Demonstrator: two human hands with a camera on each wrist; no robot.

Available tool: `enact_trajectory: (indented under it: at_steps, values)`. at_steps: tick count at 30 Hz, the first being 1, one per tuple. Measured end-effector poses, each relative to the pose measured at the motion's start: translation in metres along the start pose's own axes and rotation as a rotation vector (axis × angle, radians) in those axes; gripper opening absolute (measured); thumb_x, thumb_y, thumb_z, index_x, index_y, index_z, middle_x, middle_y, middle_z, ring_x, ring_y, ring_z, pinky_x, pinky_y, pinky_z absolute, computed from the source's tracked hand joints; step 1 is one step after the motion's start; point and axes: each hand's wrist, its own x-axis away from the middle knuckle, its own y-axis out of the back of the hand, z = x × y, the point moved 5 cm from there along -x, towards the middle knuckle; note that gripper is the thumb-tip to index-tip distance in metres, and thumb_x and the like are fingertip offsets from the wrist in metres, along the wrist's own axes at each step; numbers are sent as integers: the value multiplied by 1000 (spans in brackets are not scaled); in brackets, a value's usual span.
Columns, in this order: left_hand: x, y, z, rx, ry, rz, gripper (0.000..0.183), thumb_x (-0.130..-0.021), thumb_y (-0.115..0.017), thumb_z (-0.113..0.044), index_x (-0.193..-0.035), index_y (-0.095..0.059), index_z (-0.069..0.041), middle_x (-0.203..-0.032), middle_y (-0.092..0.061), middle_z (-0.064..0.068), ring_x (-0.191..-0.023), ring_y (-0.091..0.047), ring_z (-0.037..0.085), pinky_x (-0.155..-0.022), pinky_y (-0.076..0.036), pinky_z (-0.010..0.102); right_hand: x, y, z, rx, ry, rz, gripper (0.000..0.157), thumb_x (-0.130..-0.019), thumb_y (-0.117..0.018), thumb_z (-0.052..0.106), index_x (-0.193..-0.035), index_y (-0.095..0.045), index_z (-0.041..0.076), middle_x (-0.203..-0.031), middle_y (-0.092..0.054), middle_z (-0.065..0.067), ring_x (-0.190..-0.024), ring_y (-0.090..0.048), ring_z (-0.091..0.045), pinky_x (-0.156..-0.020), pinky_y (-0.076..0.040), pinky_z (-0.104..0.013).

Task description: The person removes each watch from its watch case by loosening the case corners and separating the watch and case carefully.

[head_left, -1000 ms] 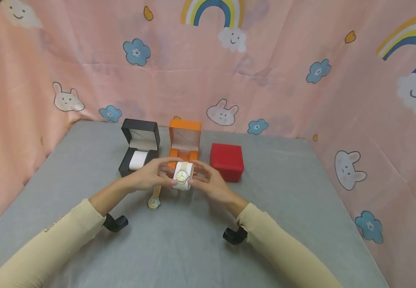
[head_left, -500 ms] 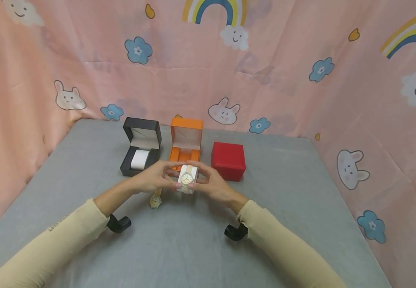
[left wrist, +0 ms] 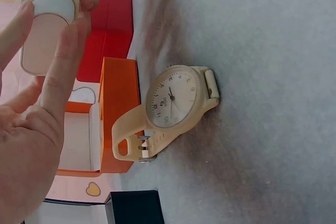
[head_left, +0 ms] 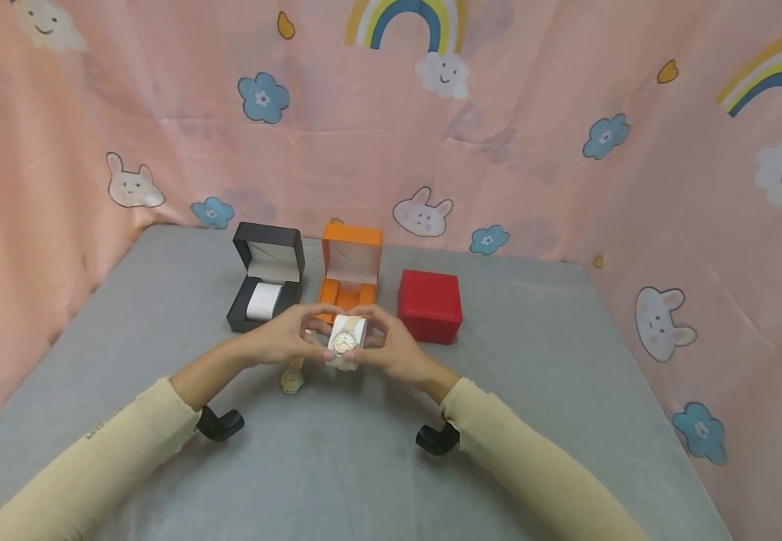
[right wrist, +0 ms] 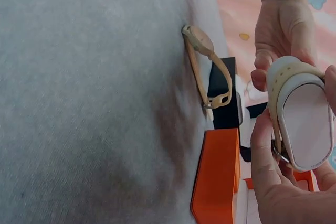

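Both hands hold a white watch cushion (right wrist: 307,124) with a cream-strapped wristwatch (head_left: 345,343) wrapped round it, raised in front of the orange box. My left hand (head_left: 281,335) grips its left side and my right hand (head_left: 399,347) its right side, thumbs at the front near the dial. A second cream wristwatch (left wrist: 173,100) lies on the table below the left hand, its strap buckled into a loop. Behind the hands stands the orange watch box (head_left: 352,259), lid up, its lower front partly hidden by the fingers.
Left of the orange box, a black watch box (head_left: 267,248) stands with its lid up and a white cushion (head_left: 264,301) inside. A closed red box (head_left: 429,306) is on the right. Grey cloth covers the table (head_left: 336,466), with a patterned pink curtain (head_left: 336,165) behind.
The held cushion with its watch shifts slightly right, then slightly back left and lower, and tilts a little. Both hands keep their grip. Boxes and the second watch stay put.
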Motion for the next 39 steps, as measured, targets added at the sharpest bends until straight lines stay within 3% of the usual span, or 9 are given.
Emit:
enact_trajectory:
  at_steps: [3,6,11,15,21,27,29,34,39]
  values:
    - [-1,0,-1,-17,17,-31,77,-91,-74,-12,-155,-32,-1,-132,-62,27,-96,-75,25,-84,-60,33,1,-1,0,-13,-3,-18,61,-90,-73,4,-144,-45,13,-143,-49,-17,-101,-68,-28,-85,-61,-42]
    - [-5,-1,-2,-46,41,-83,80,-90,-75,-18,-155,-32,-2,-129,-64,23,-96,-74,21,-86,-59,33,2,-4,0,-6,28,-25,72,-89,-73,2,-150,-39,14,-145,-45,-18,-103,-68,-30,-84,-62,-46]
    - [-10,-3,-8,-83,41,-128,79,-91,-75,-19,-156,-34,-1,-122,-67,18,-98,-69,20,-85,-57,32,2,-3,0,86,107,-92,80,-86,-75,1,-153,-34,10,-145,-44,-17,-111,-63,-31,-87,-61,-39]
    - [-11,-4,-12,-99,27,-130,78,-91,-75,-17,-155,-35,-1,-120,-69,17,-98,-68,19,-82,-57,30,3,1,1,125,111,-108,75,-86,-73,1,-152,-38,12,-146,-46,-15,-105,-66,-30,-86,-62,-37]
    - [-10,-2,-14,-69,16,-102,80,-92,-74,-18,-157,-31,-1,-125,-66,20,-96,-72,19,-88,-59,37,3,3,7,91,99,-34,75,-87,-70,-1,-152,-37,17,-148,-43,-14,-102,-68,-27,-83,-62,-37]
    - [-7,5,-12,-31,7,-52,82,-92,-73,-17,-159,-28,-4,-133,-62,23,-98,-72,24,-94,-57,45,2,8,11,58,71,-6,65,-94,-69,7,-151,-42,22,-153,-40,-7,-88,-66,-55,-74,-60,-38]
    - [-7,6,-13,-17,2,-46,82,-92,-73,-15,-159,-27,-4,-136,-60,24,-99,-72,24,-94,-57,45,1,10,12,45,62,-10,63,-93,-70,6,-148,-43,21,-150,-42,-9,-89,-68,-52,-77,-61,-37]
    - [-8,5,-14,1,0,-70,82,-91,-73,-11,-159,-27,-6,-138,-56,24,-100,-70,19,-96,-56,51,-1,13,12,66,35,-66,61,-90,-75,8,-142,-44,20,-145,-45,-12,-88,-73,-29,-82,-62,-39]
    - [-9,3,-15,22,3,-106,79,-91,-73,-8,-157,-31,-7,-135,-56,23,-97,-70,20,-94,-57,49,0,12,13,62,33,-110,62,-90,-75,8,-142,-42,19,-145,-46,-14,-89,-73,-42,-83,-62,-46]
